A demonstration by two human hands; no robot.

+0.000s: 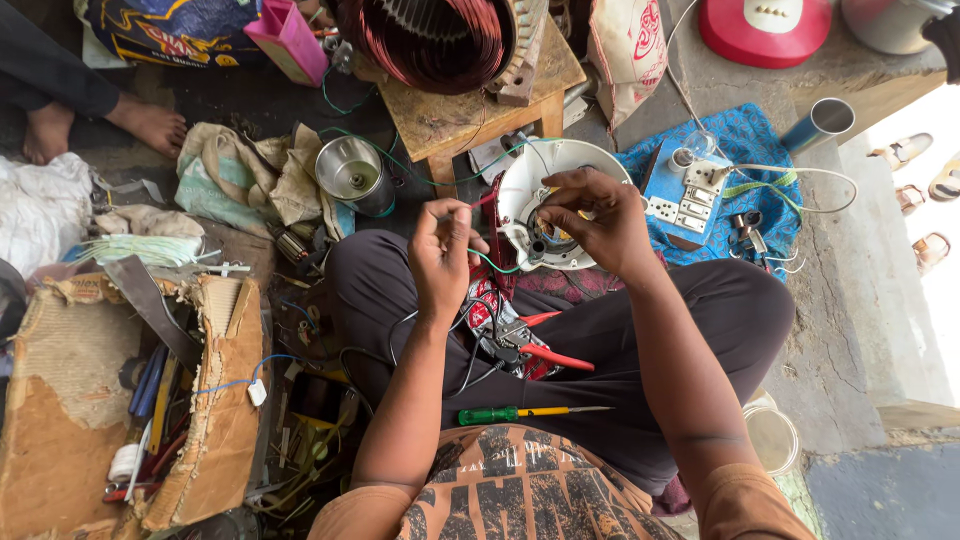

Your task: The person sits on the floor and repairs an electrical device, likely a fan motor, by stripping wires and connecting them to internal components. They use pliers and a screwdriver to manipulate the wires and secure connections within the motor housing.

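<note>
The white round motor housing (565,210) rests on the knee against the low wooden table (470,110). The right hand (595,220) reaches into its centre, its grip pinched on wiring there. The left hand (440,255) pinches the green wire (495,265), drawn taut. It seems wise to keep that tension gentle and steady the housing.
</note>
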